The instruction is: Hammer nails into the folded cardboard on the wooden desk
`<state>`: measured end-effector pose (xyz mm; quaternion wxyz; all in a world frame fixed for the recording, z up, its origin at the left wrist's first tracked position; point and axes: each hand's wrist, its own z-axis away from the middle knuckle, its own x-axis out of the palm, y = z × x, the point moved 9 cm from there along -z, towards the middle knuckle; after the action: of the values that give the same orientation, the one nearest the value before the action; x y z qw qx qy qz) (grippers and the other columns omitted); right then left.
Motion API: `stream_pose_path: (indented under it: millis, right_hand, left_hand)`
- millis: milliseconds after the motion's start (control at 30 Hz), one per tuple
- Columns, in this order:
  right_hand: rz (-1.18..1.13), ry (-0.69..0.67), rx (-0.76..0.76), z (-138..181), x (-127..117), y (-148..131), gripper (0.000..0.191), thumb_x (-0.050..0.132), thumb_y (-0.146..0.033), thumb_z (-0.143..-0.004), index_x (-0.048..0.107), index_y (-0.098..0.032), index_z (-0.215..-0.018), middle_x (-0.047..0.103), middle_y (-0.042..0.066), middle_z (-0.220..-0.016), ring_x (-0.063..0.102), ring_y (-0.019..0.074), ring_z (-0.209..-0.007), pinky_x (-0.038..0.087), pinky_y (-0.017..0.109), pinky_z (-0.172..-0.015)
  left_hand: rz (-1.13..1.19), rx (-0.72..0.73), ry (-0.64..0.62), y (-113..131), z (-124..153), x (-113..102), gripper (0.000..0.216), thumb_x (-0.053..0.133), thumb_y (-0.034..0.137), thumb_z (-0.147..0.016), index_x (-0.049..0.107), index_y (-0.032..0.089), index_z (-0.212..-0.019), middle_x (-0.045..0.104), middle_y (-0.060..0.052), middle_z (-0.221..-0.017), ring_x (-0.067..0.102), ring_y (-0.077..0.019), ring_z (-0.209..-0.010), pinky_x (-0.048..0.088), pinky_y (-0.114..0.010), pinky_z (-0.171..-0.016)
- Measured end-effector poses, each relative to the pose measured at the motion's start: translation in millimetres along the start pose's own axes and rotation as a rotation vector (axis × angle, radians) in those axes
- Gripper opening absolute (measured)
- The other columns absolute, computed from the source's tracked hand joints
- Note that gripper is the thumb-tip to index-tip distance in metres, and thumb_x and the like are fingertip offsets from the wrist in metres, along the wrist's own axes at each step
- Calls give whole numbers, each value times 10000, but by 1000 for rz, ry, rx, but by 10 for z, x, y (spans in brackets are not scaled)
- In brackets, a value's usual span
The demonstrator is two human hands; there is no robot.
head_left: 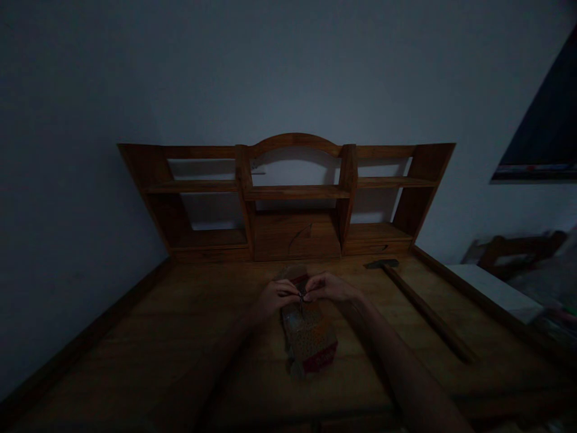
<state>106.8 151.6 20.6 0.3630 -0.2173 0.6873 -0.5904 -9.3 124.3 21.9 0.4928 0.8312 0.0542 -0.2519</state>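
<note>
Before you: desk top (189,319) — wood, smooth, faintly glossy. Shelf unit (297,192) — wood, low sheen. Hammer (427,311): dark, metal-looking head (375,264); smooth wooden handle. Block (311,338): rough, matt, coarse-faced, material unclear. Wall (288,72): matt, smooth.

There are two hands (277,296) (331,287), one block (311,331), one hammer (428,310) and one shelf unit (297,192).

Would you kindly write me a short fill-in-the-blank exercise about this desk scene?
1. The left hand and right hand meet over a speckled brown block-shaped object whose near end is coloured ____.
2. The hammer with a long brown wooden handle lies on the person's ____ side.
3. Behind the brown wooden shelf unit rises a plain pale ____.

Missing words: red; right; wall.
</note>
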Motion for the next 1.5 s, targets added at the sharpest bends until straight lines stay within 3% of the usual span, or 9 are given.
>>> stream_pose_path:
  millis: [367, 533, 733, 1067, 1500]
  right_hand:
    - [-42, 32, -1, -17, -3, -10, 364, 801, -435, -501, 693, -153, -705, 671, 19, -684, 585, 137, -645, 439, 264, -633]
    - [-89, 105, -24, -36, -94, -12, 368, 795, -440, -518, 678, -156, -721, 665, 10, -684, 586, 131, -642, 435, 260, -626]
    - [-157, 201, -45, -44, -185, 6, 383, 794, -449, -526, 664, -151, -728, 661, 11, -670, 593, 128, -620, 428, 250, -592]
    - [-238, 263, -68, -49, -238, -9, 417, 778, -476, -559, 653, -144, -778, 696, 65, -740, 639, 151, -670, 475, 270, -618]
    - [-196, 295, -46, -83, -315, 127, 391, 755, -461, -600, 716, -125, -797, 686, 64, -691, 583, 111, -547, 456, 249, -544]
  left_hand:
    - [-24, 20, 3, 50, -2, 20, 174, 681, 350, -750, 747, 208, -823, 670, -67, -850, 625, -176, -798, 489, -269, -728]
    - [79, -105, 33, -43, 20, 22, 231, 683, 387, -735, 738, 184, -832, 698, -75, -885, 652, -208, -828, 514, -287, -752]
    - [320, -282, 197, -284, 56, -82, 320, 742, 391, -666, 702, 142, -863, 721, -88, -883, 679, -224, -822, 534, -319, -788]
    - [483, -333, 293, -324, 28, -170, 422, 782, 424, -604, 687, 96, -852, 715, -115, -898, 680, -218, -792, 567, -354, -758]
    - [438, -297, 278, -302, 14, -203, 435, 759, 441, -631, 694, 110, -906, 711, -120, -928, 678, -230, -833, 552, -358, -783]
